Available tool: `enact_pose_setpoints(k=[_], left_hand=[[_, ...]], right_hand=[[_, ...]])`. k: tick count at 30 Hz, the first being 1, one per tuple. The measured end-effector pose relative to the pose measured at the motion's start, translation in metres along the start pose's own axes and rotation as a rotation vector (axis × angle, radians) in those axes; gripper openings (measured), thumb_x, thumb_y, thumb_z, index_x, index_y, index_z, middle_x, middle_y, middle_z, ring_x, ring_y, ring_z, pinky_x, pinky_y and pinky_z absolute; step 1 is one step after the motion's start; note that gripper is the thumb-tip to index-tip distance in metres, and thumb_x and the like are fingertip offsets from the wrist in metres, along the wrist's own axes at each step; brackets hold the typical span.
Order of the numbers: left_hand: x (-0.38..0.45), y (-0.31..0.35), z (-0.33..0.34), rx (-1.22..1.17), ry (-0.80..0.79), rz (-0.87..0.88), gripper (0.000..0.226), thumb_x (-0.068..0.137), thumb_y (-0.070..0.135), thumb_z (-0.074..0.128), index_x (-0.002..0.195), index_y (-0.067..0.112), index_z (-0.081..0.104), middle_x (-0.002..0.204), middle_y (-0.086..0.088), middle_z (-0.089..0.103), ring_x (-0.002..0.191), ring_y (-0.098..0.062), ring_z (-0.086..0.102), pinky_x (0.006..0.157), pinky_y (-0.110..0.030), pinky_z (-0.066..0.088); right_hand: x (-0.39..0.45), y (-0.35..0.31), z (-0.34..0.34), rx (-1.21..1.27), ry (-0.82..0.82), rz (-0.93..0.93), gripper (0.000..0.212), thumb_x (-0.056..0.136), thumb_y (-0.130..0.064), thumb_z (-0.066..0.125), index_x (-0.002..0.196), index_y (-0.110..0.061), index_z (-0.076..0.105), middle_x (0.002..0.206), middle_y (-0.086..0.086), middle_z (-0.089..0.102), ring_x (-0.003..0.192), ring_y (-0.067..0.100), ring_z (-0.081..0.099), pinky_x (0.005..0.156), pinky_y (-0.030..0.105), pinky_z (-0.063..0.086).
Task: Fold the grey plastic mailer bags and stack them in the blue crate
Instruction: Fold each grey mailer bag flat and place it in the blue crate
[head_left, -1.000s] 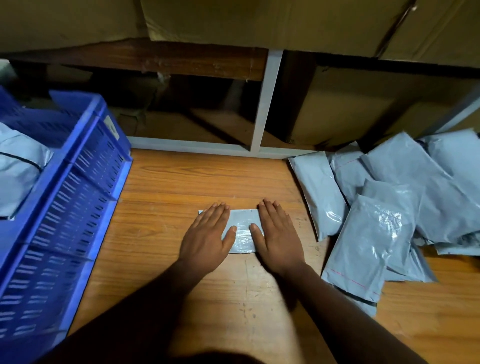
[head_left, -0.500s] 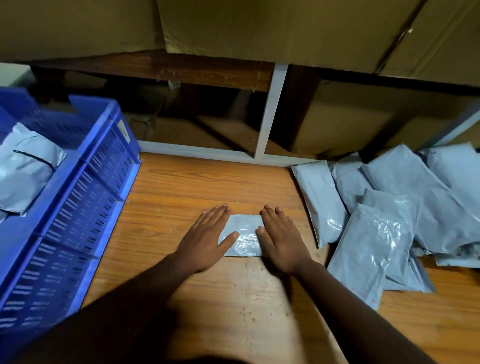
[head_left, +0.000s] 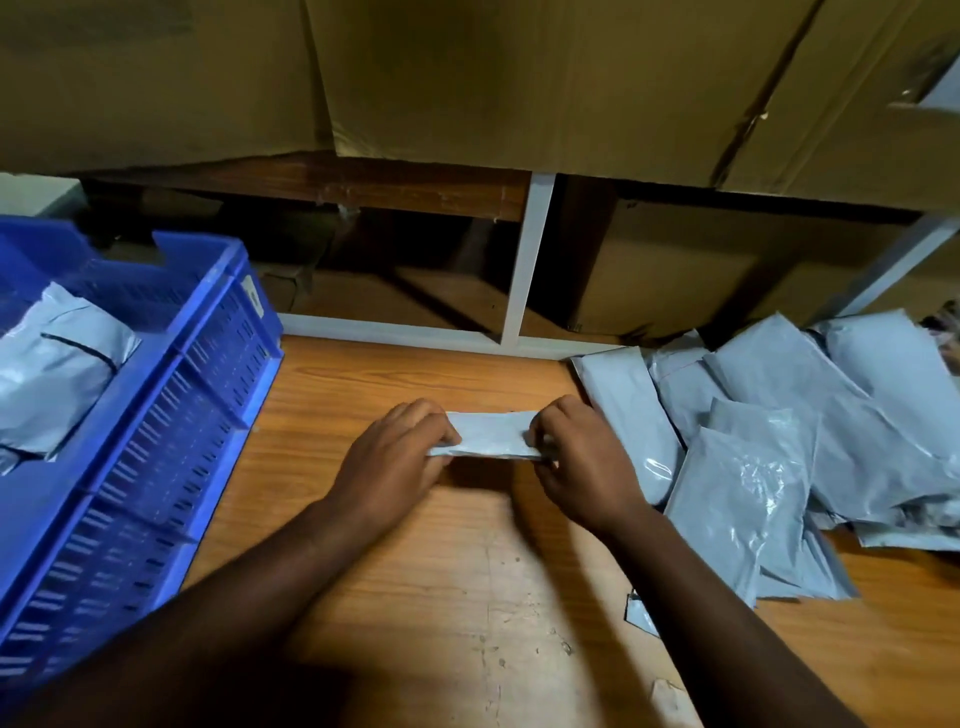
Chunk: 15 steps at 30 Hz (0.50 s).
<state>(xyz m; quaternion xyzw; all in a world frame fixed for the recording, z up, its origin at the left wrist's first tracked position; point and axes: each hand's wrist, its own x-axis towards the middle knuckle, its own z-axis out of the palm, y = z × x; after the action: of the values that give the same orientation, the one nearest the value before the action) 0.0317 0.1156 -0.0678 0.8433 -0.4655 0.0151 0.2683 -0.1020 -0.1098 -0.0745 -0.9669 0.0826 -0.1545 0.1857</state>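
Fingers of left hand (head_left: 395, 457) and right hand (head_left: 576, 457) curled, pinching opp. ends of folded grey mailer bag (head_left: 491, 441), held at centre of wooden table (head_left: 467, 597). Blue crate (head_left: 171, 415) on left w/ grey bags (head_left: 52, 374) inside. Pile of unfolded mailers (head_left: 779, 441) on right, just beside right hand.

a stockroom: cardboard cartons (head_left: 519, 78) on shelving (head_left: 527, 260), mailer bags (head_left: 779, 441).
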Motion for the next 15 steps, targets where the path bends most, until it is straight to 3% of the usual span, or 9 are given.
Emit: enact_pose_setpoints(k=[2,4,6,8,10,13,15], left_hand=[[-0.018,-0.003,0.024,0.038,-0.036,0.047,0.032,0.079,0.015,0.083,0.104,0.025,0.065,0.121,0.006,0.062,0.111,-0.02,0.06,0.089,-0.034,0.047],[-0.038,-0.014,0.044,0.034,-0.102,0.044,0.03,0.08,0.022,0.082,0.105,0.026,0.067,0.129,0.003,0.062,0.119,-0.024,0.06,0.102,-0.031,0.04],[-0.053,-0.02,0.054,0.028,-0.114,0.015,0.027,0.084,0.038,0.073,0.108,0.026,0.068,0.136,0.004,0.06,0.129,-0.02,0.055,0.112,-0.029,0.034],[-0.058,-0.017,0.058,0.019,-0.052,-0.006,0.029,0.09,0.044,0.063,0.111,0.024,0.07,0.138,0.004,0.06,0.134,-0.018,0.052,0.117,-0.032,0.033],[-0.046,-0.01,0.061,0.01,0.003,-0.029,0.035,0.099,0.038,0.05,0.121,0.019,0.07,0.143,0.0,0.059,0.139,-0.019,0.05,0.12,-0.036,0.032],[-0.015,-0.005,0.075,0.089,-0.037,-0.091,0.052,0.105,0.034,0.031,0.145,0.012,0.057,0.158,-0.003,0.047,0.15,-0.02,0.037,0.125,-0.038,0.027],[-0.007,-0.009,0.086,0.156,-0.126,-0.107,0.059,0.106,0.037,0.02,0.152,0.011,0.048,0.161,-0.006,0.042,0.153,-0.021,0.032,0.127,-0.037,0.021]], right_hand=[[-0.01,-0.003,0.018,-0.086,-0.029,-0.024,0.012,0.089,-0.017,0.065,0.1,-0.016,0.061,0.109,0.004,0.056,0.095,0.026,0.056,0.072,0.04,0.05],[-0.028,-0.001,0.036,-0.07,-0.175,-0.028,0.024,0.084,-0.028,0.067,0.104,-0.014,0.062,0.12,0.008,0.057,0.103,0.033,0.059,0.081,0.042,0.052],[-0.046,0.004,0.041,-0.016,-0.232,-0.014,0.038,0.081,-0.047,0.07,0.104,-0.017,0.064,0.128,0.007,0.059,0.114,0.029,0.059,0.092,0.041,0.05],[-0.049,0.003,0.037,0.042,-0.143,0.019,0.034,0.09,-0.051,0.065,0.104,-0.02,0.067,0.122,0.002,0.063,0.113,0.022,0.059,0.096,0.04,0.05],[-0.034,-0.002,0.038,0.057,-0.051,0.015,0.029,0.098,-0.039,0.059,0.113,-0.016,0.069,0.123,0.004,0.065,0.117,0.023,0.059,0.099,0.044,0.05],[-0.006,-0.019,0.059,-0.052,-0.128,0.048,0.047,0.108,-0.039,0.039,0.147,-0.016,0.055,0.157,0.008,0.048,0.149,0.031,0.037,0.122,0.05,0.032],[-0.003,-0.025,0.081,-0.087,-0.217,0.089,0.054,0.111,-0.041,0.026,0.159,-0.019,0.039,0.167,0.004,0.032,0.157,0.028,0.02,0.126,0.054,0.019]])
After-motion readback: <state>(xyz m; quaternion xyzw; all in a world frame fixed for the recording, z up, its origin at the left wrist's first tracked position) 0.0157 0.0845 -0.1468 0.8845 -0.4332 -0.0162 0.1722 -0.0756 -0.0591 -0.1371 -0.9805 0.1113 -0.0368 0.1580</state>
